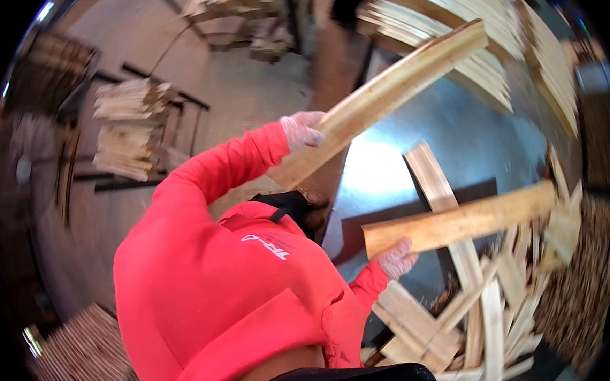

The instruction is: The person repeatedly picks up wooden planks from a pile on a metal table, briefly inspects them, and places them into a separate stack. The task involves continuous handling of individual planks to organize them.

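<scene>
The metal table (pixel 383 171) has stacked boards (pixel 483 82) by its far edge and loose boards (pixel 492 328) heaped toward its near right corner. A long plank (pixel 395 91) slants up across the table's left edge; the left hand (pixel 303 129) has its grip pinching that plank nearer the lower end. A shorter-looking plank (pixel 457 221) reaches over the table toward its right edge, the right hand's (pixel 397 259) grip pinching its left end.
</scene>
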`<action>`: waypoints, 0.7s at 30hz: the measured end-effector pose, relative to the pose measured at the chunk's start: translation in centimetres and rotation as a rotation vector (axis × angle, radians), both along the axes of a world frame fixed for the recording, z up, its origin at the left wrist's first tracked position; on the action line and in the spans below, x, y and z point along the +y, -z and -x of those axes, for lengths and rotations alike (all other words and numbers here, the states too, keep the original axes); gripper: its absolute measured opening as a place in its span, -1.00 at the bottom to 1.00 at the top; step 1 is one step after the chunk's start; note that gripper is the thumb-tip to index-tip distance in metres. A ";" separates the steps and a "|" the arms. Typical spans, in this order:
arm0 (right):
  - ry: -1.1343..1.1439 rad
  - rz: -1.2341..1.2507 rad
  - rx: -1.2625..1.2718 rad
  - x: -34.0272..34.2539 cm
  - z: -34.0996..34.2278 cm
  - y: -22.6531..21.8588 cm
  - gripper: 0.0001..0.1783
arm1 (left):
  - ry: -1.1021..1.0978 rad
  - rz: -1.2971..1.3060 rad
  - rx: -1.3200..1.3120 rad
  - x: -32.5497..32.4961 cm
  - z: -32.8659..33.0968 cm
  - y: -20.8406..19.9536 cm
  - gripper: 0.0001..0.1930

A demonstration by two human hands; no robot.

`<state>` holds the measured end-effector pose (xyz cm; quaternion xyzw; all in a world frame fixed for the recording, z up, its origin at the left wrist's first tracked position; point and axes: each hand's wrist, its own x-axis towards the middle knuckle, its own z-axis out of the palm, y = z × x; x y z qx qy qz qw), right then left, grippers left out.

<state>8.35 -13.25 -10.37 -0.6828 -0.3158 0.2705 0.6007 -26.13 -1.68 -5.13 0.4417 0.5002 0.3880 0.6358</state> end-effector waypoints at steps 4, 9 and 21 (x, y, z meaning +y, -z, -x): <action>-0.145 -0.049 0.091 0.6 2.2 -1.6 -0.41 | -0.433 -0.109 0.096 -6.7 3.1 -0.5 -0.54; -0.383 -0.098 -0.149 4.0 7.3 -3.3 -0.39 | -0.762 -0.240 0.360 -5.1 15.6 -0.5 -0.57; -0.801 0.239 -0.522 14.1 32.1 -3.6 -0.48 | -0.779 0.166 1.196 26.4 57.3 7.3 -0.53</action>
